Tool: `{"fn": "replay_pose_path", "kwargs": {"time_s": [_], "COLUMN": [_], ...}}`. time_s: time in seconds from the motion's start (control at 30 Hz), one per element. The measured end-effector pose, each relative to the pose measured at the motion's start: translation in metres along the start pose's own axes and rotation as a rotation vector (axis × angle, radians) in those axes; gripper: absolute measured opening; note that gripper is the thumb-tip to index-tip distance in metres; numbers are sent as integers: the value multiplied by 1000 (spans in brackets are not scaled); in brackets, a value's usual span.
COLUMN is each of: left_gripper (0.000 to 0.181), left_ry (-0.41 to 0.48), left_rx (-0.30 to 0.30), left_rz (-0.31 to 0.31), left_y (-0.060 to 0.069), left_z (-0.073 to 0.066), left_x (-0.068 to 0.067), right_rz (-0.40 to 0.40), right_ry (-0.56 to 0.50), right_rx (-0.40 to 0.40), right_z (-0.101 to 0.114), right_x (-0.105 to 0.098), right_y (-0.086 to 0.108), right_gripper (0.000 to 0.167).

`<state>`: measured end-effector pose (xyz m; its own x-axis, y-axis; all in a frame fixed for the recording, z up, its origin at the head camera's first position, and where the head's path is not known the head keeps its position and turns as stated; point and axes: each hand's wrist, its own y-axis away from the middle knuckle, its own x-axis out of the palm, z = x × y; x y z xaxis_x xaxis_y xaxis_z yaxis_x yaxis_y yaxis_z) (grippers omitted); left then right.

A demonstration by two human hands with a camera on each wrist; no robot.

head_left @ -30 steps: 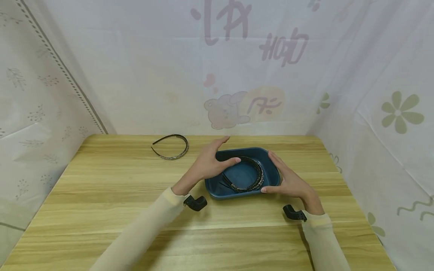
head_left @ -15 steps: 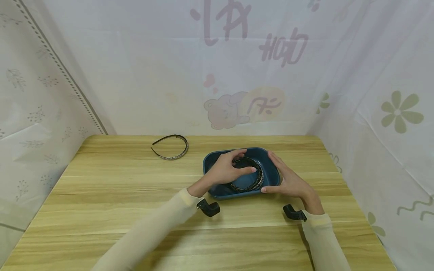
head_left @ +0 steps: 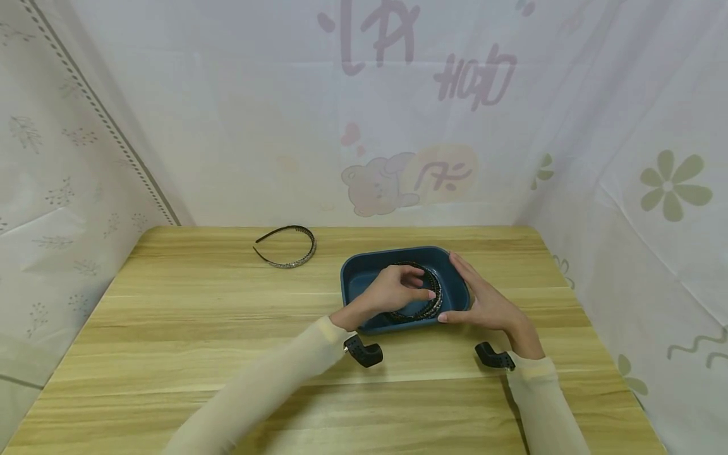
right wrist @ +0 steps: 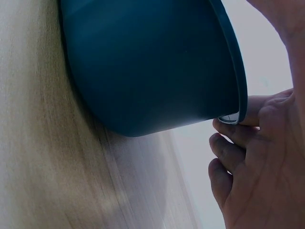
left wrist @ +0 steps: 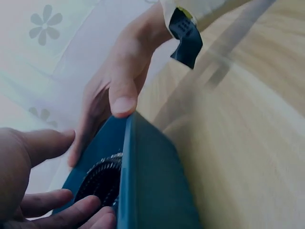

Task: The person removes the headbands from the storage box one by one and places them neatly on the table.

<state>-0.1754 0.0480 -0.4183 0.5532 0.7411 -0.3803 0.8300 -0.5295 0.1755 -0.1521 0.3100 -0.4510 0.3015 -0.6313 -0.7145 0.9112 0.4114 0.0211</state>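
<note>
A dark blue plastic box [head_left: 354, 283] stands on the table. Inside it lie several dark, toothed headbands [head_left: 436, 304] with sparkly trim, nested together. My left hand [head_left: 394, 292] reaches into the box over the headbands, thumb and fingers apart; in the left wrist view its fingers [left wrist: 78, 210] are in front of the headbands, and I cannot tell whether they touch. My right hand [head_left: 488, 307] holds the box's right end, thumb at the near corner and fingers at the far one. The right wrist view shows the box's outer wall [right wrist: 152, 62] beside this hand [right wrist: 267, 157].
Another dark headband with sparkly trim [head_left: 292, 265] lies on the wooden table [head_left: 227, 328], left of the box near the back edge. A printed white cloth [head_left: 256, 126] hangs behind and at both sides. Each wrist carries a black device [head_left: 365, 354].
My left hand has moved right and down, from the box's left rim to over the headbands inside. The right hand and the box stay in place.
</note>
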Motion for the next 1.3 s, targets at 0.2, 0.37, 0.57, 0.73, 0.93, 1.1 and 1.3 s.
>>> {"fn": "replay_pose_path", "kwargs": {"time_s": [0.2,0.37,0.57,0.73,0.93,1.1,1.3], "left_gripper": [55,48,37,35,34,32,32], "left_ry": [33,62,75,73,88,171,228], "left_rx": [-73,-101,-76,-73,-57,-69,-67], "left_rz": [6,7,7,0,4,26,24], "left_y": [-3,-5,-6,-7,-6,-4,-3], "left_z": [1,4,6,7,7,6,5], "left_x": [10,16,20,20,18,15,13], "right_rz": [4,1,-3,-5,-2,1,1], "right_ry": [-3,-2,0,-3,-5,-7,-3], "right_rx": [0,-8,-16,-19,-12,-7,-6], "right_z": [0,1,0,-1,0,2,2], "right_x": [0,0,0,1,1,1,1], "right_y": [0,0,0,-1,0,0,0], "right_gripper": [125,126,126,126,126,126,125]}}
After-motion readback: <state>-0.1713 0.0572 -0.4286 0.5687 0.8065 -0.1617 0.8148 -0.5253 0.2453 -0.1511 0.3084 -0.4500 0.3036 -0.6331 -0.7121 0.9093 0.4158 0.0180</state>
